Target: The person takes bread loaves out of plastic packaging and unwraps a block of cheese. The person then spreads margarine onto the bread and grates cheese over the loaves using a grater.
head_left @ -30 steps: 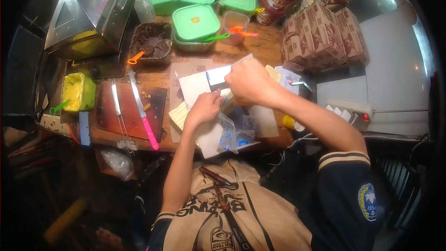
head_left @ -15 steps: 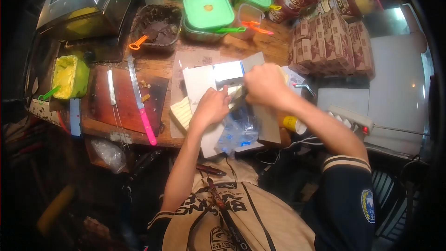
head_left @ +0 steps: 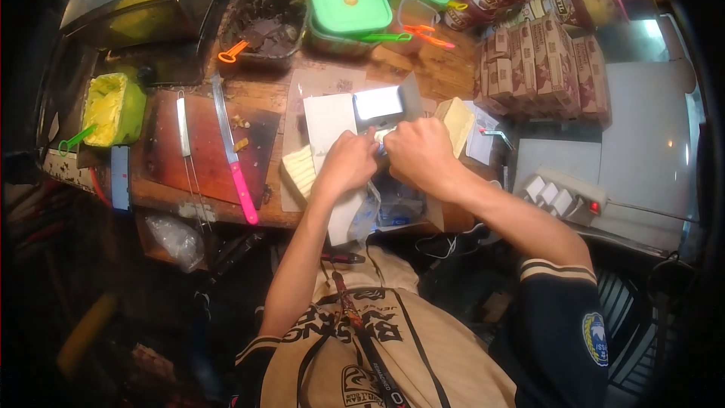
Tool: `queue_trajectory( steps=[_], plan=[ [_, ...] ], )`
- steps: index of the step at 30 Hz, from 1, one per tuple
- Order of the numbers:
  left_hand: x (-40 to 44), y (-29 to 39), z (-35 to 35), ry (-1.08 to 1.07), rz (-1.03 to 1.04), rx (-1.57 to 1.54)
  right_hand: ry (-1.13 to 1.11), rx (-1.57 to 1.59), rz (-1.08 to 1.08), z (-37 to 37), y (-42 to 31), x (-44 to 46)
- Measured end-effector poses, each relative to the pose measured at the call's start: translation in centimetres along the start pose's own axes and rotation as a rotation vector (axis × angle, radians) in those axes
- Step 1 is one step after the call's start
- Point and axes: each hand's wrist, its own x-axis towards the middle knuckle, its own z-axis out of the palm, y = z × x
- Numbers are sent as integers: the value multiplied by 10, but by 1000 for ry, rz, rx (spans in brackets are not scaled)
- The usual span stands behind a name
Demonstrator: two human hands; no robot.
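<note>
My left hand (head_left: pixel 349 162) and my right hand (head_left: pixel 421 153) meet over an open cardboard box (head_left: pixel 330 117) with its flaps spread. The fingers of both hands are closed around a small pale thing (head_left: pixel 381 137) that is mostly hidden. Below them, a crumpled clear plastic bag (head_left: pixel 396 208) with blue print lies in the front of the box. A brightly lit white panel (head_left: pixel 377 104) shows at the box's far side. Cream-coloured ridged blocks that look like bread stand on either side, one at the left (head_left: pixel 299 171) and one at the right (head_left: pixel 455 122).
On the left, a knife with a pink handle (head_left: pixel 240 189) and long tongs (head_left: pixel 183 136) lie on a cutting board (head_left: pixel 208 143). Behind are a tub of brown spread (head_left: pixel 264 34) and green-lidded containers (head_left: pixel 350 6). Stacked cartons (head_left: pixel 540 68) and a power strip (head_left: pixel 563 193) are at right.
My right hand has come down and closer to my left hand, and the two now meet. The plastic bag has shifted, and the view has tilted slightly.
</note>
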Motion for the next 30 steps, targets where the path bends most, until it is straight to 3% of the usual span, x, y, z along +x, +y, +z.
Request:
queue_trajectory(
  steps=[6, 8, 9, 12, 16, 22, 25, 26, 28, 30],
  plan=[
    [5, -20, 14, 71, 203, 33, 129, -62, 52, 26, -26, 2],
    [7, -4, 12, 24, 83, 61, 79, 44, 67, 9, 0, 0],
    [7, 7, 9, -4, 32, 73, -61, 13, 60, 8, 16, 0],
    [10, 8, 12, -3, 8, 114, -106, -75, 26, 8, 27, 7],
    [13, 4, 16, 55, 72, 141, 6, -13, 52, 17, 47, 7],
    [5, 4, 13, 14, 114, 220, -40, 75, 60, 27, 72, 5],
    [7, 3, 14, 17, 116, 208, -36, -98, 24, 17, 34, -5],
    [5, 5, 11, -12, 109, 208, 126, -96, -27, 25, 16, -6],
    [3, 6, 9, -1, 97, 219, 163, -78, 34, 29, 2, -3],
    [2, 6, 15, 72, 93, 241, 100, -43, 17, 28, 19, -15]
  ],
)
